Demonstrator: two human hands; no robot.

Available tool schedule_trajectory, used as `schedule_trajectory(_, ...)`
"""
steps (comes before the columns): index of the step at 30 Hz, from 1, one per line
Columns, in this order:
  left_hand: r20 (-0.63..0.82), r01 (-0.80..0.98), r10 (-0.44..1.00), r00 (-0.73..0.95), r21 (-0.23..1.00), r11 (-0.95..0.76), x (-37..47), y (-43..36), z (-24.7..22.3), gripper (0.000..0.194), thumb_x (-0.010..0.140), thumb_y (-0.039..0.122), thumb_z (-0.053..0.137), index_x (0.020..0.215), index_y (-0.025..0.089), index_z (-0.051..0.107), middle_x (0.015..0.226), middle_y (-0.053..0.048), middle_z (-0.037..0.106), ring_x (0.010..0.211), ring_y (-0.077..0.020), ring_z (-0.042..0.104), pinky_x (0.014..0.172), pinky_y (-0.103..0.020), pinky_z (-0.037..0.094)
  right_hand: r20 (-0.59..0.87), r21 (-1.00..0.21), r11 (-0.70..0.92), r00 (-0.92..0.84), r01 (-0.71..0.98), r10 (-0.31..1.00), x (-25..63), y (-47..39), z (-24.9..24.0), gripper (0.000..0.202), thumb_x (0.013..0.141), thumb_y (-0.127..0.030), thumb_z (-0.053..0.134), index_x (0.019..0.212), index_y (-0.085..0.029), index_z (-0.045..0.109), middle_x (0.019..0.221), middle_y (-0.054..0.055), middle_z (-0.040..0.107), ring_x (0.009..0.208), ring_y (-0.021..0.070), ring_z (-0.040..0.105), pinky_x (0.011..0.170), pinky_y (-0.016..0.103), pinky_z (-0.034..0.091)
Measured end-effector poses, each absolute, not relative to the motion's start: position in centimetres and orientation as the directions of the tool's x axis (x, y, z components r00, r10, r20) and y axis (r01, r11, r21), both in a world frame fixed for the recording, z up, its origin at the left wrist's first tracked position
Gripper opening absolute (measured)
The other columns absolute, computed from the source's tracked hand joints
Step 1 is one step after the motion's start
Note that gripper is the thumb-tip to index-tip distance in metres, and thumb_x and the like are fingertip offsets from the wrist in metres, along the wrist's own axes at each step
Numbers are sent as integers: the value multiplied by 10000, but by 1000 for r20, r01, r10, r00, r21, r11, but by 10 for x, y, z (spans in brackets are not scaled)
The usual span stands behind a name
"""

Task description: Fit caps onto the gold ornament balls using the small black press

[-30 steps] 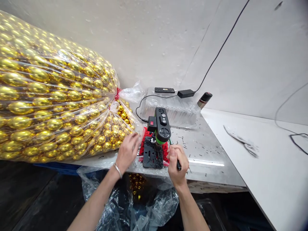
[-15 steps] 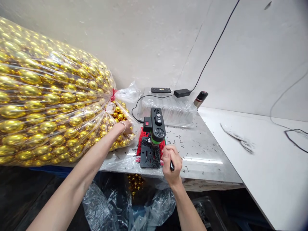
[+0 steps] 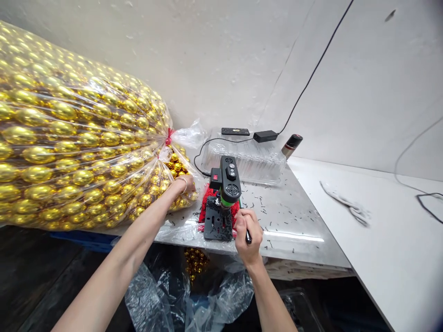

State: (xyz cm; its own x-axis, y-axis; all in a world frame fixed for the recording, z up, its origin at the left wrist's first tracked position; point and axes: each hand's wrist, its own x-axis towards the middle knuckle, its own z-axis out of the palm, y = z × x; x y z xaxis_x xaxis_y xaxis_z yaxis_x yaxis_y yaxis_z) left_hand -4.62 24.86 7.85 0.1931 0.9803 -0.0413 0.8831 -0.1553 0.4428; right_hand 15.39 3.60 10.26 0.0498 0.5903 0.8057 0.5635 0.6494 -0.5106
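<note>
A clear plastic bag (image 3: 86, 138) tied with a red string bulges with shiny gold balls, and a hole near its tied end shows loose gold balls (image 3: 175, 167). My left hand (image 3: 188, 183) reaches in at this hole, wearing a thin bracelet at the wrist; its fingers are hidden among the plastic and balls. To its right stands a small black bench drill press (image 3: 228, 177) with a green ring and a slotted base (image 3: 214, 226). My right hand (image 3: 248, 233) is wrapped around the black-tipped lever handle (image 3: 248, 238) on the press's right side.
Black shavings litter the metal tabletop (image 3: 277, 212), and a red cloth-like piece (image 3: 206, 200) lies under the press. Behind are a clear plastic tray (image 3: 263, 168), a power adapter (image 3: 266, 136) and a spray can (image 3: 291, 146). Below the edge hangs a plastic bag (image 3: 148, 295) near more gold balls (image 3: 196, 263).
The whole scene has shifted slightly right in view as the camera turned. My left hand stays at the bag's hole, and my right hand keeps its hold on the lever handle.
</note>
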Motion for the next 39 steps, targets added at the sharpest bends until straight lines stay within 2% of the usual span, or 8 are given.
schedule_trajectory(6, -66, 532, 991, -116, 838, 118, -68, 236, 110, 336, 850, 441, 558, 899, 113, 610, 733, -59, 641, 719, -192, 636, 630, -288, 522, 804, -517, 648, 56, 559, 592, 153, 36, 102, 245, 883, -51, 394, 690, -190, 452, 719, 10, 490, 686, 115, 498, 616, 257, 394)
schedule_trajectory(9, -205, -89, 969, -136, 977, 194, -74, 215, 130, 353, 947, 411, 385, 880, 124, 580, 660, -26, 584, 582, -112, 584, 532, -215, 512, 811, -514, 648, 70, 562, 581, 152, 36, 102, 252, 881, -45, 398, 684, -192, 449, 716, 7, 494, 710, 118, 508, 632, 257, 398)
schedule_trajectory(11, -337, -616, 940, -52, 752, 235, -76, 195, 140, 341, 962, 379, 368, 859, 122, 567, 648, -21, 566, 549, -87, 565, 503, -185, 516, 812, -511, 649, 68, 564, 580, 152, 36, 103, 254, 879, -39, 400, 683, -193, 449, 721, 7, 498, 721, 118, 513, 637, 255, 399)
schedule_trajectory(14, -379, -862, 919, 110, 424, 278, -76, 160, 148, 313, 962, 342, 389, 892, 99, 575, 707, -53, 595, 566, -79, 584, 474, -145, 518, 813, -505, 652, 57, 566, 580, 153, 35, 104, 258, 877, -36, 401, 678, -194, 444, 716, 5, 497, 714, 117, 510, 635, 258, 399)
schedule_trajectory(22, -417, -652, 901, 122, 651, 390, -40, 91, 101, 105, 820, 188, 610, 853, 95, 646, 774, -63, 660, 539, -81, 580, 450, -161, 491, 817, -495, 649, 54, 578, 574, 152, 35, 104, 263, 872, -28, 401, 674, -196, 445, 697, 6, 496, 726, 127, 513, 646, 271, 405)
schedule_trajectory(27, -363, -409, 926, 106, 833, 373, -8, 88, 58, 356, 603, 295, 808, 893, 122, 696, 797, -40, 682, 604, -100, 576, 495, -181, 451, 818, -487, 650, 45, 584, 573, 153, 35, 104, 262, 875, -37, 395, 674, -199, 445, 691, 10, 498, 716, 133, 519, 631, 277, 409)
schedule_trajectory(32, -212, 10, 974, 79, 977, 212, 8, 97, 33, 434, 668, 356, 730, 1029, 123, 674, 881, -55, 705, 720, -148, 604, 579, -223, 455, 809, -494, 646, 34, 582, 587, 155, 35, 100, 255, 871, -38, 396, 680, -198, 451, 701, 13, 501, 706, 128, 513, 625, 275, 410)
schedule_trajectory(39, -60, 570, 982, 179, 820, -54, 14, 91, 38, 412, 792, 346, 610, 1146, 138, 641, 921, -74, 716, 826, -206, 646, 763, -301, 473, 805, -504, 652, 36, 566, 592, 156, 35, 97, 251, 862, -29, 402, 683, -201, 444, 677, 4, 495, 712, 129, 510, 626, 272, 411)
